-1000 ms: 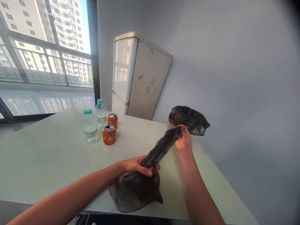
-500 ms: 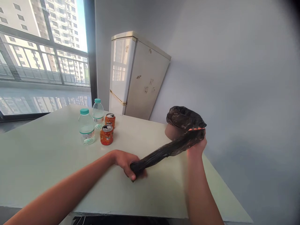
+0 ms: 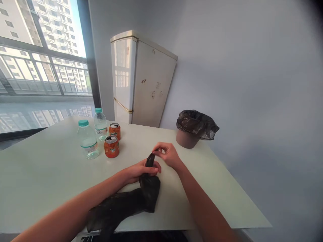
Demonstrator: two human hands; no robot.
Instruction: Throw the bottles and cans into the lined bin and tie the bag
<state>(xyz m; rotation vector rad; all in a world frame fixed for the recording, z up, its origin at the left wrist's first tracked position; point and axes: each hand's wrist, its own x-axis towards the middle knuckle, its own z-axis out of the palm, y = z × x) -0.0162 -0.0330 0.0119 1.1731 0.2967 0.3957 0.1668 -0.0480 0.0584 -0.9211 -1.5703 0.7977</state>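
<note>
A black plastic bag (image 3: 126, 205) lies bunched on the white table (image 3: 45, 174) near its front edge, one end hanging over the edge. My left hand (image 3: 140, 169) is closed around the bag's twisted neck. My right hand (image 3: 168, 155) pinches the bag's tip just above the left hand. Both hands are close together over the middle of the table.
Two clear water bottles (image 3: 87, 139) with teal caps and two orange drink cans (image 3: 111, 147) stand at the table's back left. A small bin lined with a black bag (image 3: 195, 127) sits at the back right. A white fridge (image 3: 138, 80) stands behind, a large window to the left.
My right hand has come back from near the bin to meet the left hand. The stretched bag is now folded and bunched on the table. The view shifted slightly right.
</note>
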